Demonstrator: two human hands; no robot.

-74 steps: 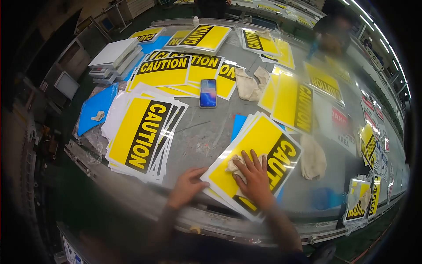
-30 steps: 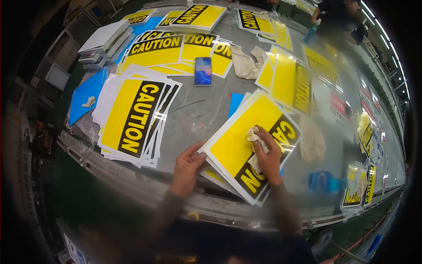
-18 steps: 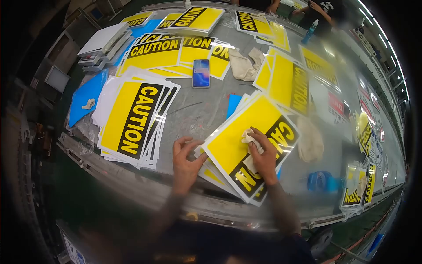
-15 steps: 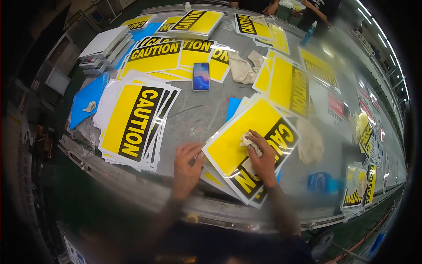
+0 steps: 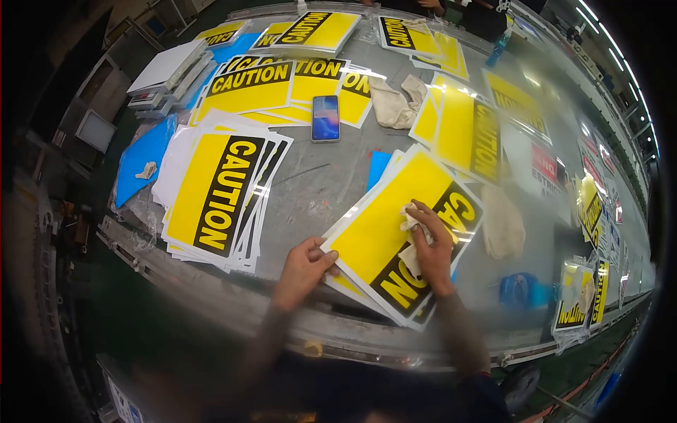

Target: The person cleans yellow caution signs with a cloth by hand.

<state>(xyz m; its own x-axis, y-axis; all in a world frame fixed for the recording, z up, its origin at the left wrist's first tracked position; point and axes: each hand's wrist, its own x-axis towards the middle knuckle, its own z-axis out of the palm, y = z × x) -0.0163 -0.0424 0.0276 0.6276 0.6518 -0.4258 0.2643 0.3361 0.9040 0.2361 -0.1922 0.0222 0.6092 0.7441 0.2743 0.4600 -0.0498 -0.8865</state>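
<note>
A yellow and black caution sign [image 5: 374,229] lies tilted on top of a small stack of similar signs at the near edge of the table. At its left corner, my left hand [image 5: 303,273] is closed, thumb and fingers pinching the sign's edge. My right hand [image 5: 434,250] presses a crumpled white cloth [image 5: 408,220] onto the sign's face, covering some of the black lettering. Part of the cloth is hidden under the palm and fingers.
Another stack of caution signs [image 5: 197,190] is on the left, with a phone [image 5: 325,118] behind. Cloth gloves [image 5: 391,104] lie farther back, and another pale glove [image 5: 503,222] is to the right. A blue tape dispenser-like object [image 5: 517,290] sits near the right front. Other people's hands show at the far edge.
My left hand has gone from loosely spread fingers beside the corner to pinching it. My right hand has slid a little rightward across the sign with the cloth.
</note>
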